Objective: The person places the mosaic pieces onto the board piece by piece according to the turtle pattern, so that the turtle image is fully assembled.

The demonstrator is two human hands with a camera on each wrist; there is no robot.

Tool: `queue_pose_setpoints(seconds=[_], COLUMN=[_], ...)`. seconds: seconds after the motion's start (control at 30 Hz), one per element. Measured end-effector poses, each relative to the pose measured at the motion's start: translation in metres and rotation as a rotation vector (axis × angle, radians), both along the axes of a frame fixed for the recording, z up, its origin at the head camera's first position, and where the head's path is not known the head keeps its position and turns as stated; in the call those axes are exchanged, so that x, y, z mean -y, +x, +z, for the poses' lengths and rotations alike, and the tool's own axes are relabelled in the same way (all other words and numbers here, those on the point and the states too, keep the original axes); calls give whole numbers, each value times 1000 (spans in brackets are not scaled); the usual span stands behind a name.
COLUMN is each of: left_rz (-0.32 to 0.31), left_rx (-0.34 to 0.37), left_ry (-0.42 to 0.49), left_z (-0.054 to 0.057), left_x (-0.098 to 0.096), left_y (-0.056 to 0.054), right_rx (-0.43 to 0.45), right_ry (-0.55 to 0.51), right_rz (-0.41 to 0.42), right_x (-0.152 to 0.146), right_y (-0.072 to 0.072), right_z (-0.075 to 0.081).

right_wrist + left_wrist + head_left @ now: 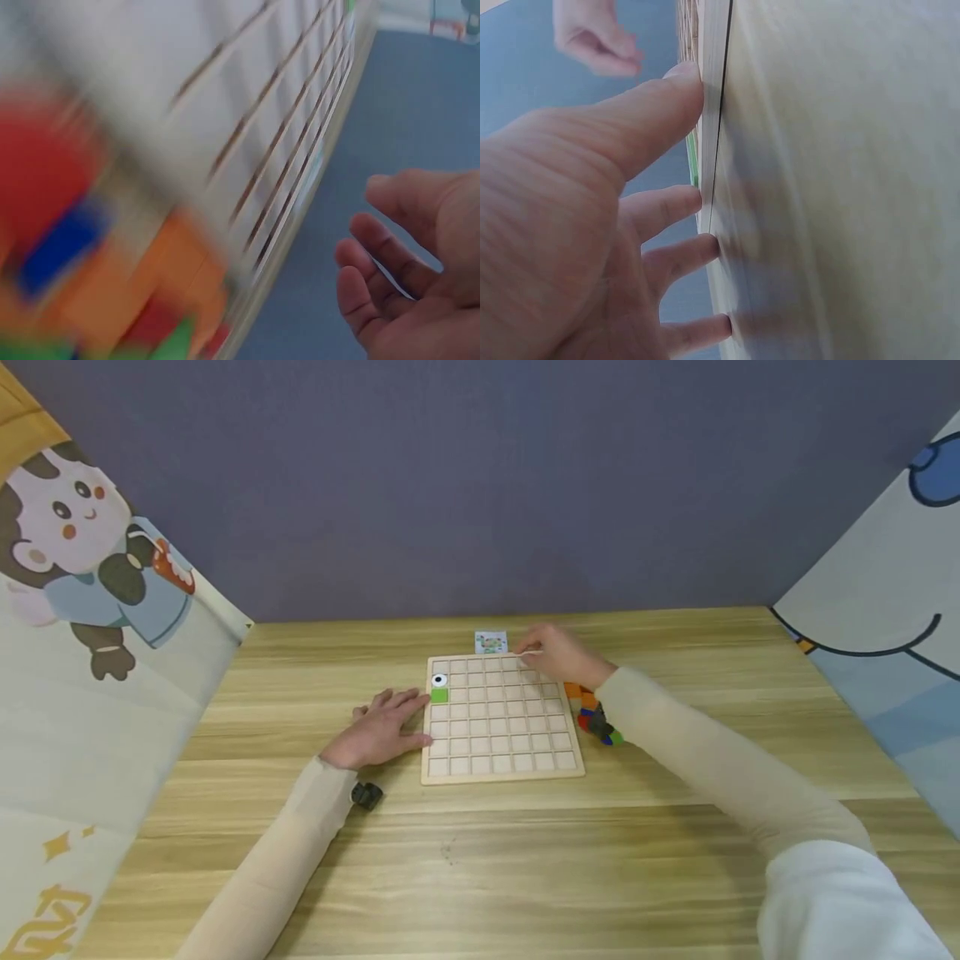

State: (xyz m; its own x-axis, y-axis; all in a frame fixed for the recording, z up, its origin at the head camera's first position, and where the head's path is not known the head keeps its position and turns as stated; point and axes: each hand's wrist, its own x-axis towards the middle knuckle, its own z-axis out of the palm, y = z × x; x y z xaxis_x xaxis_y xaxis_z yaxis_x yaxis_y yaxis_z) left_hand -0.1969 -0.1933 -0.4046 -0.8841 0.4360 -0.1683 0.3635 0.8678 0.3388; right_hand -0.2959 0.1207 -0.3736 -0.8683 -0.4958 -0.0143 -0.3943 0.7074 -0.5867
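And here is the square pale wooden grid board (504, 782), mid-counter, its four edges resting well inside the wood-grain counter (480, 868). In its leftmost column sit a white round tile with a black dot (439, 680) and, just nearer, a bright green square tile (439, 697). On the left edge, the left hand (381, 730) is spread, thumb and forefinger touching the rim. Over the far right corner hovers the right hand (557, 652), fingers loosely bent, thumb apart from the fingertips! Just past the far edge lies a small printed card (491, 642); orange, red, blue and green pieces (573, 690) crowd the right edge. Wide counter stretches before the near edge; beyond, a dark blue-grey wall panel (495, 485).
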Motion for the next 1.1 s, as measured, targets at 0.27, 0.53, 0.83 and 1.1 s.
queue_pose_setpoints(seconds=[0.27,0.53,0.83,1.1], left_rz=[-5,-5,3,2], left_rx=[0,13,25,20], left_ry=[-3,0,7,-4], left_z=[2,0,0,4], left_x=[5,5,2,-2], left_y=[1,2,3,3], right_rx=[47,104,198,56], right_ry=[49,104,77,159], right_rz=[-120,-102,-170,-18], right_x=[-68,-85,-88,-96], right_y=[-13,-17,-22,-23], right_z=[-10,-24,-24,-23])
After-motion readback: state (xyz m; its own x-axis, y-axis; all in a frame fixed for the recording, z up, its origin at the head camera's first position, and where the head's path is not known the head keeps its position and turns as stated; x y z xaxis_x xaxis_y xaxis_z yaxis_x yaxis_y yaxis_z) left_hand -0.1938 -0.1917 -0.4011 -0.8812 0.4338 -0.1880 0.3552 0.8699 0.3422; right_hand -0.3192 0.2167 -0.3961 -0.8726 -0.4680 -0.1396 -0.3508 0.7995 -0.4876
